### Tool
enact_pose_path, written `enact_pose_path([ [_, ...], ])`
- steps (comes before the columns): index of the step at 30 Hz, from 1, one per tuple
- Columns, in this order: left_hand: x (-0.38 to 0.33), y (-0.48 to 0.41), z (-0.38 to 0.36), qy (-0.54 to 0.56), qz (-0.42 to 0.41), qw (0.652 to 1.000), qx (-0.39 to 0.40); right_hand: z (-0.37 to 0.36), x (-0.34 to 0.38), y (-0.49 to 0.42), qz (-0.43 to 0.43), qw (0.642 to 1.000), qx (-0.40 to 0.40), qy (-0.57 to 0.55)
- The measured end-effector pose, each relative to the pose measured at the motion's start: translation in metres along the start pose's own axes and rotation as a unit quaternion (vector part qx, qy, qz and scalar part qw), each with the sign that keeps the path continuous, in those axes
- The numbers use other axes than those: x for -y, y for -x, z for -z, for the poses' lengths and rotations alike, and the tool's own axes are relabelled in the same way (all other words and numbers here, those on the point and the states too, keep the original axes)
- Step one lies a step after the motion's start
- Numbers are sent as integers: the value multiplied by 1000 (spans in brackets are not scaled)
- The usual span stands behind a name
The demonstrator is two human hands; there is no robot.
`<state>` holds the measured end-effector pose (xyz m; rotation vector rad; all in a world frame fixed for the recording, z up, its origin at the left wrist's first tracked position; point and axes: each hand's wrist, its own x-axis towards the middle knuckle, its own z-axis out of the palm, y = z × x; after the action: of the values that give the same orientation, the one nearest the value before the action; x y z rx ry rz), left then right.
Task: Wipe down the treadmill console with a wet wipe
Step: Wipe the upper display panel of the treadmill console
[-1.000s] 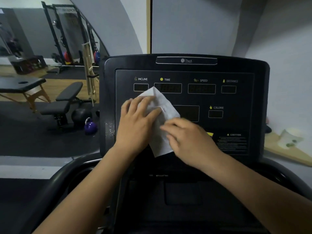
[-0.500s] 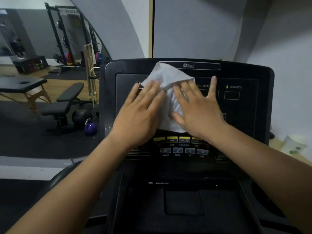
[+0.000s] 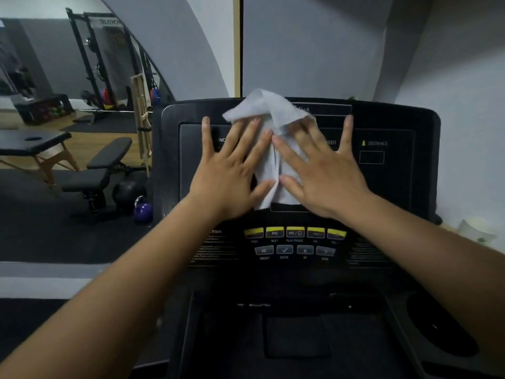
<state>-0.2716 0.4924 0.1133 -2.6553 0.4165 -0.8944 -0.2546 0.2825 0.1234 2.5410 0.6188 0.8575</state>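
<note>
you press the wet wipe [image 3: 269, 149] flat against the upper middle of the treadmill console [image 3: 396, 187], your left hand [image 3: 229, 173] and right hand [image 3: 325, 173] both spread with straight fingers, pinching nothing. by my guess the wiping is only underway: the outer panel and the button rows [image 3: 295, 240] look untouched.

Two bare arms show, uncovered from the picture's edges up to the wrists. The left forearm [image 3: 123, 283] and right forearm [image 3: 437, 255] are smooth and slim, narrowing toward the wrist. The left hand [image 3: 229, 176] and right hand [image 3: 325, 179] have long, slender fingers with short, plain fingernails [image 3: 269, 132]. Faint knuckle creases and tendon lines mark the backs of both hands; blur hides finer detail.
</note>
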Motion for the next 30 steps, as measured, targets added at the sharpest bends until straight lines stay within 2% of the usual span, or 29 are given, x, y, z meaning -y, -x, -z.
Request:
enact_pose_path([
  [3, -14, 4, -4, 31, 4, 999, -8, -5, 6, 3, -16, 999, -21, -21],
  [6, -43, 59, -21, 74, -24, 997, -9, -25, 28, 47, 20, 997, -30, -61],
  [9, -54, 103, -30, 85, -57, 995, 14, -41, 46, 96, 77, 994, 2, -74],
  [11, -48, 98, -26, 80, -70, 994, 30, -41, 39, 94, 95, 993, 23, -69],
  [19, -2, -22, 13, -2, -29, 1000, 1, -7, -17, -3, -28, 999, -23, -40],
  [26, -27, 24, -6, 51, -45, 998, -8, -14, -3, 33, -25, 996, -2, -89],
  [30, -23, 29, 6, 56, -46, 997, 0, -7, -2, 53, -22, 988, -50, -145],
])
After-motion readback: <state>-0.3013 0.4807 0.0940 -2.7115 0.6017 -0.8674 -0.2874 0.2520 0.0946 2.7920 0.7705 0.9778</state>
